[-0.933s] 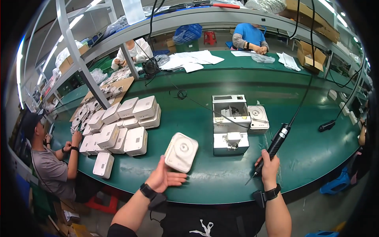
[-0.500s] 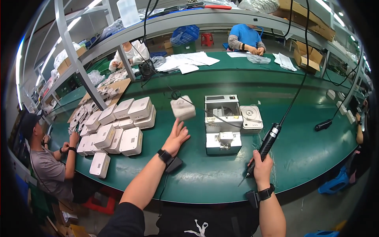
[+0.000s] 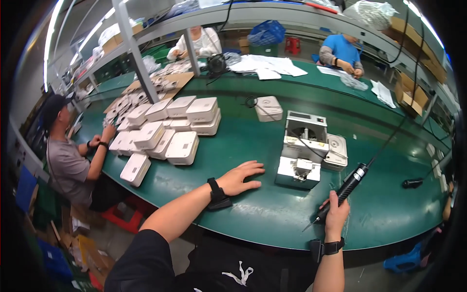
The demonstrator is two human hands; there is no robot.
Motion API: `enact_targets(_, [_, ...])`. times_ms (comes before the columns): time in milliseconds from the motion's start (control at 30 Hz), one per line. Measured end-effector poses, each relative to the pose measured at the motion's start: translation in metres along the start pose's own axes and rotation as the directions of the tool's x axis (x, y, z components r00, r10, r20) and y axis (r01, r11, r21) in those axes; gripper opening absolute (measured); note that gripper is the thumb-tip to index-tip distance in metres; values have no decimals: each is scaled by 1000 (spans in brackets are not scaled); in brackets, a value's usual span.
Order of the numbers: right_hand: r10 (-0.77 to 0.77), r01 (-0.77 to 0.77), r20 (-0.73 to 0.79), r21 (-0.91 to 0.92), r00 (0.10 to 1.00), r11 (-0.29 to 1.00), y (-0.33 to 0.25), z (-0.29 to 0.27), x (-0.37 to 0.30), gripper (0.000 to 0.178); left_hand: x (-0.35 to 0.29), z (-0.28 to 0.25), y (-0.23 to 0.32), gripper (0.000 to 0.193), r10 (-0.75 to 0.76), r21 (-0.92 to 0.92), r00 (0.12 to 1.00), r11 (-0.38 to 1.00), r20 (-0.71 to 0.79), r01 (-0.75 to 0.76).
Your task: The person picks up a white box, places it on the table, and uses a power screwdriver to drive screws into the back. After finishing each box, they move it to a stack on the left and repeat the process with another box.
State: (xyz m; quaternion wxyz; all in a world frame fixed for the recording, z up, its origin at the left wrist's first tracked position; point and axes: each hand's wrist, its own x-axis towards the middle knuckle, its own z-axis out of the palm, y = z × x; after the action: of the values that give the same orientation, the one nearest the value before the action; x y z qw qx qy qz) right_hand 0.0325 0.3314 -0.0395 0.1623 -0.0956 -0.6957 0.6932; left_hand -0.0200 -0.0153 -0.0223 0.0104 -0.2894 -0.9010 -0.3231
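Observation:
My right hand [image 3: 336, 216] grips a black electric screwdriver [image 3: 351, 185], its thin bit pointing down and left above the green table. My left hand [image 3: 241, 178] is open, fingers stretched out low over the table, holding nothing. Between the hands and a little farther off stands a white and grey screw-feeder-like machine [image 3: 306, 136], with a dark cable across it. A white square plastic housing [image 3: 335, 152] sits against its right side. Another white housing [image 3: 268, 109] lies beyond my left hand, beside a dark coiled cable.
Several white housings [image 3: 182, 148] are piled at the left. Small white parts [image 3: 127, 109] lie on cardboard behind them. A seated co-worker [image 3: 70, 146] is at the far left; two more people work across the bench. A second black tool [image 3: 412, 183] lies at the right. A metal shelf frame [image 3: 243, 18] spans above.
The white housing, blurred at my left fingertips before, now rests on the table away from my hand. My left hand has drawn nearer. The view has swung left; the screwdriver stays in my right hand.

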Motion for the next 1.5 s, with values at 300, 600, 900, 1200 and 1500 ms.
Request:
enact_targets(300, [-1,1,7,-21,1000,1000,-4,-1,-1,27,-172,-124,-31,47,-342,323,728,727,-594,606])
enact_targets(600, [45,-45,-24,-22,999,999,-2,-3,0,28,-279,-136,-63,67,-376,506,636,394,-674,768])
enact_targets(900, [56,-56,-2,-42,998,998,-5,10,4,25,-151,-58,69,68,-62,487,984,862,-164,136])
enact_targets(1200, [-57,58,-31,29,998,998,-14,-3,-8,22,-14,8,94,66,469,111,876,870,117,-481])
enact_targets(1500, [-477,503,-160,331,864,799,-129,-2,-26,19,0,-1,78,80,404,-263,910,891,92,-370])
